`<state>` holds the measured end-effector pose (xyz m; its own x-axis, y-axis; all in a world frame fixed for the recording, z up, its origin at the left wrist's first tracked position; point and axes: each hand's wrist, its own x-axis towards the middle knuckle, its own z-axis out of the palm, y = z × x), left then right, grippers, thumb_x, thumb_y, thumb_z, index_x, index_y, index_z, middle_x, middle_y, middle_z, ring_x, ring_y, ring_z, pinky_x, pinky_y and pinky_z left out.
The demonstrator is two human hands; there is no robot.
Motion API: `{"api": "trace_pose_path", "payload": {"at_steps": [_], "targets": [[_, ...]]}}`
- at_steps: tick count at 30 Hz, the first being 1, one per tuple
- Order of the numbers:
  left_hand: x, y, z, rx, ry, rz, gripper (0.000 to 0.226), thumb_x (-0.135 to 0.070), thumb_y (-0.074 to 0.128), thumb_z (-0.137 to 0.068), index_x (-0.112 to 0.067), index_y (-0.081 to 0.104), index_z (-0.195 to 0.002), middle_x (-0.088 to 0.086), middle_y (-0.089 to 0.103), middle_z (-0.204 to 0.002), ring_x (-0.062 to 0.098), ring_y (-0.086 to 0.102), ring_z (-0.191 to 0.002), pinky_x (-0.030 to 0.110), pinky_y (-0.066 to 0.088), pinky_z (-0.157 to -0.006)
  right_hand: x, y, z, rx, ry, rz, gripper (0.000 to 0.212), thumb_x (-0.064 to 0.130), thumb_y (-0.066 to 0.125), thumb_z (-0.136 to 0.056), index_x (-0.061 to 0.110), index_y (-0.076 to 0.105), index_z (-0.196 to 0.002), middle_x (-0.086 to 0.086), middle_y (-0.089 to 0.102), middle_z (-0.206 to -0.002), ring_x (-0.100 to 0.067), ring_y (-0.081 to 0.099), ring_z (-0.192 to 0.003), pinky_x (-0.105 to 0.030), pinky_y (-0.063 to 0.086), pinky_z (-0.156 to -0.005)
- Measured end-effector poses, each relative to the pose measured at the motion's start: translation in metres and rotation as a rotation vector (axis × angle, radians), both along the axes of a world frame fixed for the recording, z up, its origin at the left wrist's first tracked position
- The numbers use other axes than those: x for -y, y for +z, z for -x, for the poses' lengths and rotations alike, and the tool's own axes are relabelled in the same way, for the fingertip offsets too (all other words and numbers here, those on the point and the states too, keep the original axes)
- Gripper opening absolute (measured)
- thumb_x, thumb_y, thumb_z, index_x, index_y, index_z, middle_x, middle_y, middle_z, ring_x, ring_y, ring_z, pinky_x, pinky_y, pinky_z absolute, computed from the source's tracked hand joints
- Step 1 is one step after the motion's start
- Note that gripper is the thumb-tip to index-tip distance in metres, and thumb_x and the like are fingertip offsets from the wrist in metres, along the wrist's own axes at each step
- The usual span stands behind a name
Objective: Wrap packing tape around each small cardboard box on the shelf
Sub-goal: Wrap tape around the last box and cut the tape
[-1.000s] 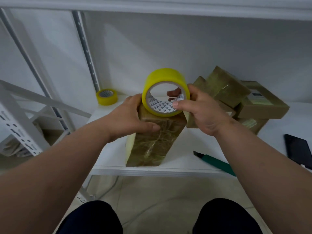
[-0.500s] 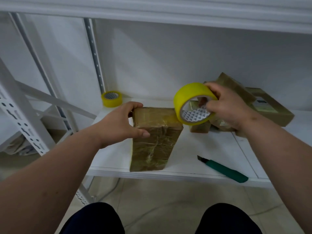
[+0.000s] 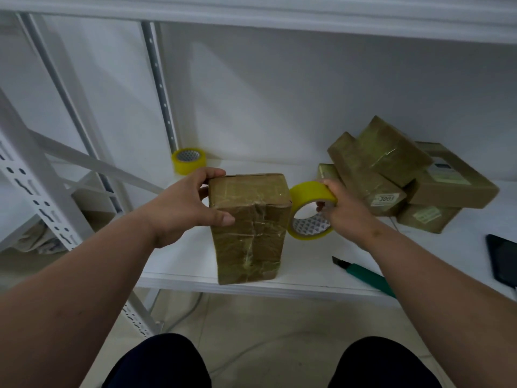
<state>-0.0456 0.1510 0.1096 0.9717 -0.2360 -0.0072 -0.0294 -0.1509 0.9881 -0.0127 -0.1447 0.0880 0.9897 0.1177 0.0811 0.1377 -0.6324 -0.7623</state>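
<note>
While the left hand (image 3: 179, 208) grips the upright box (image 3: 249, 228), the right hand (image 3: 347, 211) holds a tape roll (image 3: 310, 210) against its right side.

Left of the box, far back, a spare roll (image 3: 188, 160) sits on the shelf (image 3: 179, 261). The box stands near the front edge; right of it lie a green cutter (image 3: 366, 277), stacked taped boxes (image 3: 391, 175) and a phone (image 3: 503, 260).

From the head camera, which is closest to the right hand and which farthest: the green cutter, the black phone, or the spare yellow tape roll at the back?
From the right hand:
1. Green cutter, just below it near the shelf's front edge.
2. Black phone, at the far right edge.
3. Spare tape roll, back left beyond the box.
</note>
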Motion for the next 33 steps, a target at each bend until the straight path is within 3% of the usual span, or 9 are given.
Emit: {"api": "trace_pose_path", "payload": {"at_steps": [5, 9, 13, 15, 17, 19, 22, 26, 33], "targets": [[0.000, -0.011, -0.002, -0.070, 0.051, 0.281, 0.082, 0.007, 0.080, -0.052, -0.024, 0.053, -0.123, -0.001, 0.054, -0.125, 0.010, 0.067, -0.096, 0.030, 0.057, -0.070, 0.001, 0.020, -0.005, -0.090, -0.094, -0.325, 0.042, -0.005, 0.057, -0.086, 0.024, 0.051, -0.116, -0.005, 0.064, -0.107, -0.022, 0.062, -0.101, -0.047, 0.050, -0.088], [0.009, -0.031, -0.001, -0.235, 0.031, 0.403, 0.082, 0.011, 0.078, -0.059, -0.022, 0.047, -0.128, 0.003, 0.049, -0.133, 0.021, 0.063, -0.108, 0.037, 0.058, -0.075, 0.003, 0.051, -0.007, -0.044, -0.073, -0.720, 0.028, -0.009, 0.062, -0.079, 0.013, 0.060, -0.097, -0.013, 0.064, -0.099, -0.031, 0.062, -0.097, -0.051, 0.047, -0.096], [0.005, -0.033, 0.002, -0.163, 0.033, -0.083, 0.095, 0.006, 0.079, -0.068, -0.030, 0.032, -0.142, 0.004, 0.048, -0.135, 0.018, 0.059, -0.110, 0.027, 0.053, -0.081, -0.008, 0.054, -0.001, 0.049, 0.094, -0.604, 0.030, 0.011, 0.078, -0.073, 0.018, 0.063, -0.099, -0.003, 0.068, -0.093, -0.017, 0.067, -0.089, -0.031, 0.053, -0.081], [-0.001, -0.023, 0.003, -0.059, 0.007, -0.317, 0.112, -0.006, 0.087, -0.064, -0.034, 0.020, -0.150, -0.009, 0.039, -0.141, 0.008, 0.053, -0.113, 0.019, 0.051, -0.078, -0.019, 0.050, 0.003, 0.047, 0.151, -0.554, 0.041, 0.029, 0.081, -0.066, 0.024, 0.063, -0.103, -0.007, 0.068, -0.096, -0.019, 0.068, -0.093, -0.030, 0.054, -0.083], [-0.001, -0.008, 0.004, 0.029, -0.037, -0.355, 0.122, -0.020, 0.093, -0.059, -0.041, 0.016, -0.152, -0.023, 0.035, -0.141, -0.007, 0.047, -0.114, 0.010, 0.048, -0.075, -0.035, 0.048, 0.006, 0.061, 0.203, -0.489, 0.045, 0.038, 0.081, -0.067, 0.030, 0.062, -0.107, -0.014, 0.067, -0.105, -0.025, 0.066, -0.100, -0.034, 0.056, -0.087], [0.002, 0.004, 0.002, 0.088, -0.065, -0.346, 0.113, -0.028, 0.093, -0.054, -0.041, 0.029, -0.147, -0.028, 0.050, -0.132, -0.008, 0.052, -0.114, 0.010, 0.046, -0.080, -0.051, 0.048, 0.008, 0.056, 0.257, -0.397, 0.048, 0.044, 0.079, -0.071, 0.033, 0.058, -0.112, -0.008, 0.068, -0.103, -0.021, 0.067, -0.097, -0.034, 0.056, -0.085], [-0.001, 0.008, -0.002, 0.085, -0.096, -0.370, 0.079, -0.015, 0.093, -0.058, -0.044, 0.049, -0.118, -0.030, 0.066, -0.102, -0.013, 0.060, -0.097, 0.004, 0.046, -0.071, -0.073, 0.042, 0.010, 0.016, 0.299, -0.311, 0.048, 0.031, 0.076, -0.081, 0.029, 0.048, -0.120, 0.001, 0.071, -0.098, -0.013, 0.069, -0.091, -0.034, 0.057, -0.084], [-0.018, -0.001, -0.003, 0.052, -0.110, -0.498, 0.066, -0.011, 0.090, -0.061, -0.045, 0.052, -0.103, -0.029, 0.066, -0.098, -0.016, 0.058, -0.090, 0.001, 0.043, -0.065, -0.081, 0.036, 0.013, -0.050, 0.344, -0.275, 0.047, 0.016, 0.077, -0.080, 0.020, 0.051, -0.120, -0.002, 0.070, -0.101, -0.016, 0.067, -0.096, -0.039, 0.054, -0.091], [-0.033, -0.017, 0.003, 0.036, -0.049, -0.683, 0.101, -0.026, 0.089, -0.064, -0.029, 0.033, -0.148, -0.008, 0.046, -0.135, 0.011, 0.046, -0.123, 0.025, 0.038, -0.097, -0.062, 0.040, 0.007, 0.032, 0.351, 0.060, 0.055, 0.012, 0.073, -0.077, 0.030, 0.054, -0.126, 0.012, 0.060, -0.099, -0.012, 0.061, -0.091, -0.032, 0.053, -0.076]]}}
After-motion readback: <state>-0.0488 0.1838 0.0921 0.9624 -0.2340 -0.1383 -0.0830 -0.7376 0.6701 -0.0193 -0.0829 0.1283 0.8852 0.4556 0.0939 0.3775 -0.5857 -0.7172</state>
